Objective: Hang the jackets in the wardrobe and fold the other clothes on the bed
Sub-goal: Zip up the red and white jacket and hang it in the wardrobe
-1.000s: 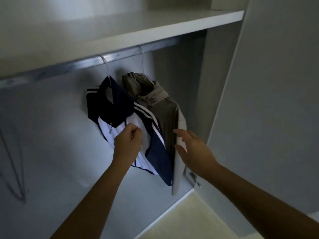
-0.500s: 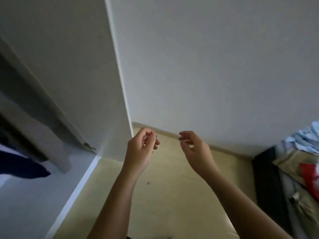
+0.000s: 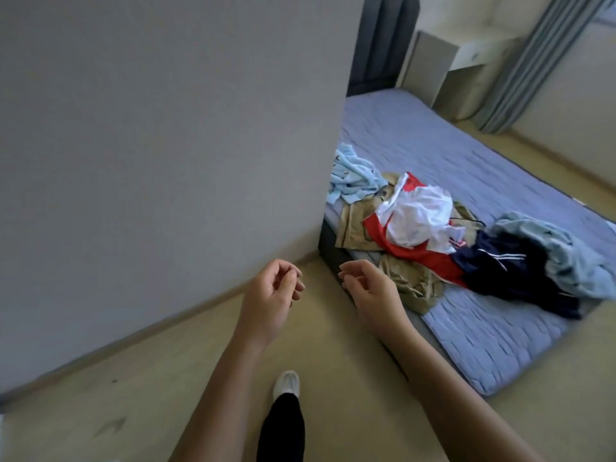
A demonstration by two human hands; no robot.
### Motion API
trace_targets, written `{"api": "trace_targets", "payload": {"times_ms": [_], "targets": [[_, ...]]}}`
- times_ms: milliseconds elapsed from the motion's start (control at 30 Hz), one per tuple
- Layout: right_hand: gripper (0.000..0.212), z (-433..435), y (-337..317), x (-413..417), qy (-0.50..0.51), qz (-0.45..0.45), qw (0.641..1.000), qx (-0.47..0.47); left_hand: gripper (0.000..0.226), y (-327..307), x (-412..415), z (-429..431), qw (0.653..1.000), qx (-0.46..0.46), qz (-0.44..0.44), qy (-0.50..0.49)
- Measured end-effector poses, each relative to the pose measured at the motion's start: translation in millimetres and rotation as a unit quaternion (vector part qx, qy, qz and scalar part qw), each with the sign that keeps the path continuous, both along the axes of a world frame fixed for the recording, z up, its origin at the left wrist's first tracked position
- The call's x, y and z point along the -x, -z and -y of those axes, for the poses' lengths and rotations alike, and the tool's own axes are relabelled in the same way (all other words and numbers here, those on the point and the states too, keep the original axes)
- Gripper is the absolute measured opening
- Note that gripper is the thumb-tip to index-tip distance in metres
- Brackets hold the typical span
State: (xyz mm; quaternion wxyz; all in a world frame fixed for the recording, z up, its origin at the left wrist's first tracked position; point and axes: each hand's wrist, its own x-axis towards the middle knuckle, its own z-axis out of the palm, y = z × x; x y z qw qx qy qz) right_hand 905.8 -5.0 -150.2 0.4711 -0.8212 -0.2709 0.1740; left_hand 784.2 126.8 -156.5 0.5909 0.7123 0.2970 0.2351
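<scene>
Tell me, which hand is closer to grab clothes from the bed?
Probably right: the right hand is empty, beside the tan clothes on the bed; the left hand hangs over the floor, farther off.

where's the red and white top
Head view, right of centre: the red and white top lies on the bed over a tan garment, beside a navy garment.

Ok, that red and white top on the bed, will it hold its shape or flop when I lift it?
Probably floppy: the red and white top lies crumpled in soft folds. Likely light, since it looks thin. It overlaps the khaki garment, so that may drag along.
</scene>
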Motion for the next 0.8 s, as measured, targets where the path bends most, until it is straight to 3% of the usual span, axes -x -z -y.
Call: {"api": "trace_targets", "payload": {"times_ms": [333,467,633,800], "targets": [[0.025,6.7,18.8,-202.5,0.21,-0.055,0.976,-0.008,0.021,10.1,-252.8,-49.2,0.983,-0.025,-0.044,0.175],[0.024,28.5,35.7,-258.7,0.274,-0.083,0.958,-0.02,0.022,20.5,-336.5,-38.8,0.962,-0.038,-0.083,0.258],[0.021,65.3,71.8,-333.2,0.321,-0.114,0.94,-0.005,0.025,49.7,-431.1,-18.1,0.937,-0.056,-0.123,0.323],[0.019,90.1,125.2,-440.0,0.303,-0.147,0.939,0.075,0.023,93.1,-525.2,-6.3,0.917,-0.087,-0.201,0.334]]}}
